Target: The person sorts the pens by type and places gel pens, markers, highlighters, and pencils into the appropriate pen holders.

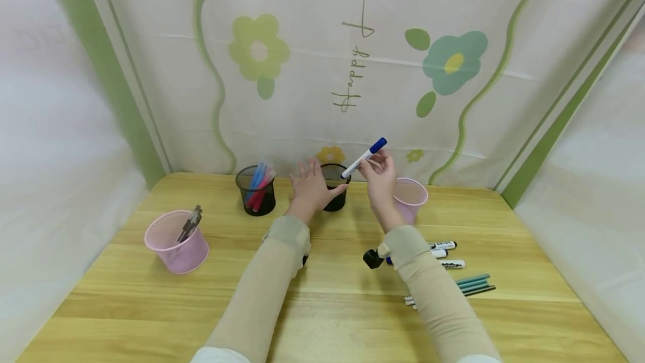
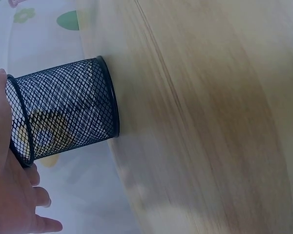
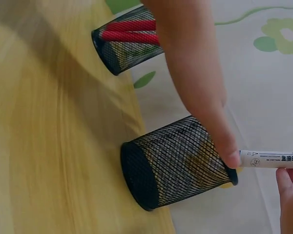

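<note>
"Tabletop (image 1: 322, 324) first, with the black mesh cup (image 1: 335, 202) as landmark: what flanks it?"

"Well to its left, a pink tub (image 1: 185, 256); nearer on that side, a mesh holder (image 1: 260, 206) with pens (image 1: 258, 177)."

"Who's touching what?"

"The left hand (image 1: 308, 186) rests at the cup's rim, fingers spread rather than curled. The right hand (image 1: 381, 178), just right of the cup, pinches a marker (image 1: 364, 157)."

"Where exactly is that marker?"

"Tilted, its dark lower end at the cup's mouth, blue end up."

"And handling?"

"Probably light, stiff, slightly slippery. I'd hold it mid-barrel, leaving the lower end free; the cup looks light enough to need steadying."
</note>
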Demonstrator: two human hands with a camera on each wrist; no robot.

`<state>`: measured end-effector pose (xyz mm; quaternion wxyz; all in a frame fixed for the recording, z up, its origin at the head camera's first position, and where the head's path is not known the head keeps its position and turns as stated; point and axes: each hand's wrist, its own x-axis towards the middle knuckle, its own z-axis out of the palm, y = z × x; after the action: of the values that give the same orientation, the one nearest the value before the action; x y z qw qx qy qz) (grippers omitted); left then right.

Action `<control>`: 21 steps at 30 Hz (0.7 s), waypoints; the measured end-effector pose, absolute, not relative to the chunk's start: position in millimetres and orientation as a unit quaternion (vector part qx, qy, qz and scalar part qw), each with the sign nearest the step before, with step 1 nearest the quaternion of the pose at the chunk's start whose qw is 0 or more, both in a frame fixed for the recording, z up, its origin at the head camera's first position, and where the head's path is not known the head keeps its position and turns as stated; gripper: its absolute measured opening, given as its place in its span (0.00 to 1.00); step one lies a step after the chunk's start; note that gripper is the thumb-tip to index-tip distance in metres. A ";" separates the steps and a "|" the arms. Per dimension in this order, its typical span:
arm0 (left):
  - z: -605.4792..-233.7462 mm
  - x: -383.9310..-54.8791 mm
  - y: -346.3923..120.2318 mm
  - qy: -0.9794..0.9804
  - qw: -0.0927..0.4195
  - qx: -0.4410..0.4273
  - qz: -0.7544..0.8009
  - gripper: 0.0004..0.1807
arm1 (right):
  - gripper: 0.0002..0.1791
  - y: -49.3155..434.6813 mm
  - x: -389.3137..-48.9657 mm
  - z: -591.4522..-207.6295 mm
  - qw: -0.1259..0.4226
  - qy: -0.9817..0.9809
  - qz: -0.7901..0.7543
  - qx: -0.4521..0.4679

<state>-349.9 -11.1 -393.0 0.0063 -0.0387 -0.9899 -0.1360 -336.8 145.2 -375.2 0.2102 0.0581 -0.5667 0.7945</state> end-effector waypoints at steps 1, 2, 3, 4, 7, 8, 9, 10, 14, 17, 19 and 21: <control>-393.2 -350.0 -10.9 -0.990 0.006 -0.038 -0.133 0.64 | 0.19 143.7 -337.2 -376.9 0.207 -0.570 0.793 0.055; -393.4 -350.1 -10.8 -0.990 0.006 -0.037 -0.133 0.64 | 0.20 142.3 -337.6 -378.6 0.204 -0.575 0.791 0.053; -393.6 -350.3 -10.7 -0.991 0.006 -0.036 -0.132 0.64 | 0.20 141.2 -337.7 -380.1 0.201 -0.581 0.787 0.052; -393.9 -350.4 -10.6 -0.991 0.006 -0.035 -0.130 0.64 | 0.20 140.3 -337.7 -381.5 0.200 -0.588 0.783 0.052; -394.8 -350.9 -10.3 -0.991 0.005 -0.036 -0.130 0.64 | 0.21 139.1 -338.4 -385.6 0.201 -0.602 0.771 0.052; -395.0 -351.0 -10.2 -0.991 0.005 -0.037 -0.130 0.64 | 0.21 138.9 -338.4 -386.6 0.201 -0.607 0.767 0.052; -395.4 -351.2 -10.1 -0.991 0.005 -0.038 -0.132 0.64 | 0.21 138.8 -338.3 -387.4 0.202 -0.613 0.762 0.050; -395.5 -351.2 -10.1 -0.990 0.004 -0.038 -0.133 0.64 | 0.21 138.6 -338.4 -388.2 0.202 -0.617 0.759 0.049; -395.6 -351.2 -10.0 -0.990 0.005 -0.036 -0.134 0.64 | 0.21 137.8 -338.9 -390.7 0.195 -0.637 0.745 0.038; -395.4 -351.1 -10.2 -0.990 0.004 -0.036 -0.135 0.64 | 0.20 137.0 -339.3 -392.1 0.190 -0.646 0.739 0.032; -395.1 -351.3 -10.5 -0.990 0.002 -0.038 -0.138 0.64 | 0.20 136.4 -339.1 -392.6 0.186 -0.649 0.737 0.031; -394.6 -351.6 -11.1 -0.989 -0.001 -0.038 -0.142 0.64 | 0.19 135.6 -338.8 -392.7 0.183 -0.651 0.736 0.031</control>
<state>-351.6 -11.1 -394.6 -0.0005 -0.0376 -0.9891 -0.1424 -338.8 135.6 -392.7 0.1831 0.0308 -0.6511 0.7359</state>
